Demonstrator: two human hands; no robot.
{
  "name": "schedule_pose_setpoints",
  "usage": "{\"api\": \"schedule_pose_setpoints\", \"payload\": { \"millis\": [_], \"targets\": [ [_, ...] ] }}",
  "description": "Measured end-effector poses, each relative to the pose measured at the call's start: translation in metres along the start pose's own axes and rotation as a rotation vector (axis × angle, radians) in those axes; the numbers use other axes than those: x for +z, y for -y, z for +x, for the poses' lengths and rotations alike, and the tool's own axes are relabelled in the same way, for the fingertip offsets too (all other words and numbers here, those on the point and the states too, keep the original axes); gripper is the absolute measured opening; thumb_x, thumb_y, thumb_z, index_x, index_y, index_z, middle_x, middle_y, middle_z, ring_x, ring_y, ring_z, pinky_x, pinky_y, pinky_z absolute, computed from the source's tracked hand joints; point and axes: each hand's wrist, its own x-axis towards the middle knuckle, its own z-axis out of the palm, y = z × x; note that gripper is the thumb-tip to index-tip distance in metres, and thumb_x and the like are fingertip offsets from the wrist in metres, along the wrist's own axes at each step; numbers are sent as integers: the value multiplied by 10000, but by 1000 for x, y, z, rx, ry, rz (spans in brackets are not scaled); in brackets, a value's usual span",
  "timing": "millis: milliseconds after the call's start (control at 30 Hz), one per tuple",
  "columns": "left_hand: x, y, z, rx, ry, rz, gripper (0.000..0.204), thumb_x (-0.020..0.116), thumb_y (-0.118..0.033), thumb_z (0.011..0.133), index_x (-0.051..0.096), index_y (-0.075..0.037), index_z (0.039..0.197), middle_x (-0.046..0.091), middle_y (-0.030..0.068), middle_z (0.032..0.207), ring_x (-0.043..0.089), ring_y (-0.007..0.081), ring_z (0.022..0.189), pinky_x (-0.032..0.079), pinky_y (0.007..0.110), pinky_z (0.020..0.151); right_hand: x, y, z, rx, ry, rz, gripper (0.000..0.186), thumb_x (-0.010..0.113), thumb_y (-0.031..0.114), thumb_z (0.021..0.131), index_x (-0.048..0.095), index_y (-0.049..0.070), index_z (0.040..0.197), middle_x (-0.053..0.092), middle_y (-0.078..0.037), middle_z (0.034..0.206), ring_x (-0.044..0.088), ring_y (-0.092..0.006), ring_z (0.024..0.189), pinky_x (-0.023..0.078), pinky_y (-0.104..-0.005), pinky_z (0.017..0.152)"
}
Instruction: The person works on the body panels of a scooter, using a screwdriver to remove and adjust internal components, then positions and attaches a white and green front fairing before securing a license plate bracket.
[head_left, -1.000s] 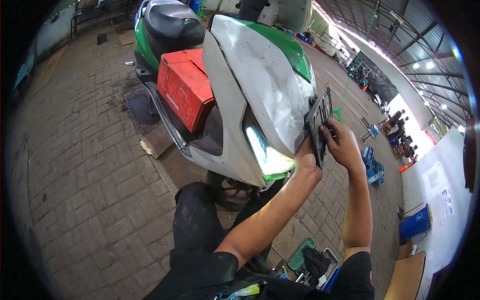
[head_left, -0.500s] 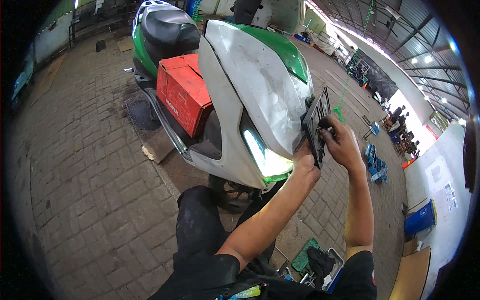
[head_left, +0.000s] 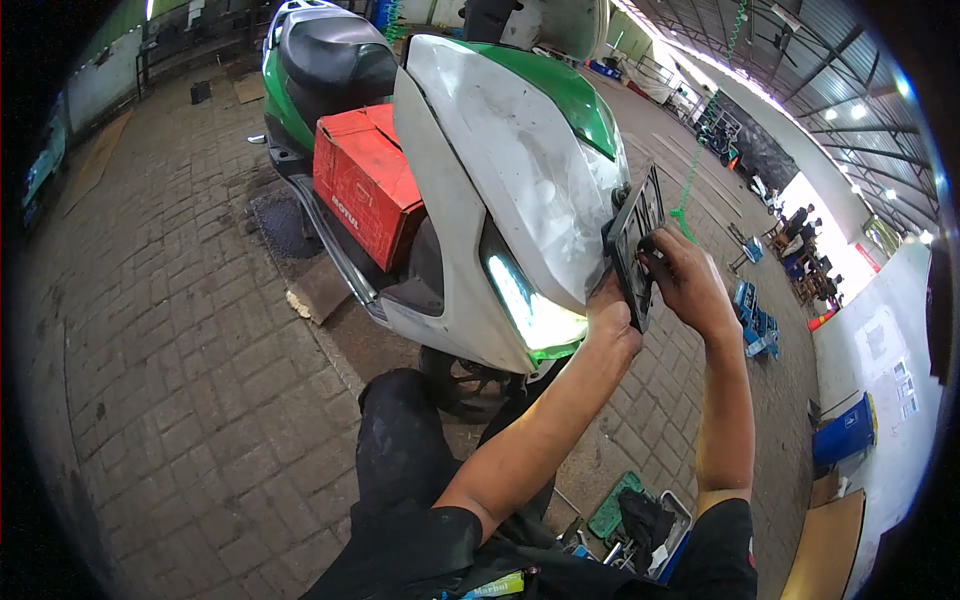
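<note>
A white and green scooter stands in front of me with its headlight lit. At its nose is a dark number plate in a black frame, seen nearly edge-on. My left hand reaches in behind the plate's lower part; its fingers are hidden there. Against the front face of the plate, my right hand is closed, thumb and fingers pinched together. Whatever it grips is too small or too covered to make out.
A red cardboard box rests on the scooter's footboard. Near my right leg lie a green case and a tray of tools. Blue tool stands, a blue bin and a hanging green coiled hose are to the right.
My right hand has turned slightly and shifted a little down and right on the plate's face. My left hand stays behind the plate.
</note>
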Motion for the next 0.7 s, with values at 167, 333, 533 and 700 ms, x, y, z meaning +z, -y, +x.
{"api": "schedule_pose_setpoints", "payload": {
  "millis": [167, 333, 533, 700],
  "targets": [
    [11, -3, -8, -40, -43, 26, 237, 543, -177, 977, 602, -85, 1187, 658, 24, 1072, 633, 135, 919, 529, 255, 795, 1, -6, -4, -32, -31, 8, 99, 617, 53, 857, 600, 17, 948, 603, -164, 915, 604, -399, 858, 474, -450, 710],
    [6, -1, -12, 44, 7, 100, 177, 540, -145, 968, 620, -103, 1120, 650, 10, 1001, 629, 126, 884, 528, 246, 750, 4, -5, -2, -40, -55, 47, 98, 628, 57, 852, 613, 16, 940, 607, -162, 908, 610, -390, 833, 478, -434, 693],
    [14, -5, -7, -37, -162, 100, 155, 572, -150, 953, 624, -108, 1093, 652, -1, 967, 630, 113, 871, 534, 243, 743, 2, -6, -4, -19, -36, 31, 105, 635, 51, 855, 611, 15, 951, 602, -158, 901, 609, -379, 819, 473, -422, 682],
    [13, -5, -12, 2, 2, -10, 303, 620, -142, 942, 595, -86, 1239, 649, 18, 1104, 628, 133, 961, 519, 260, 828, 2, -5, -4, -27, -50, 28, 103, 634, 55, 860, 610, 15, 952, 602, -155, 903, 610, -379, 819, 472, -421, 683]
  ]
}}
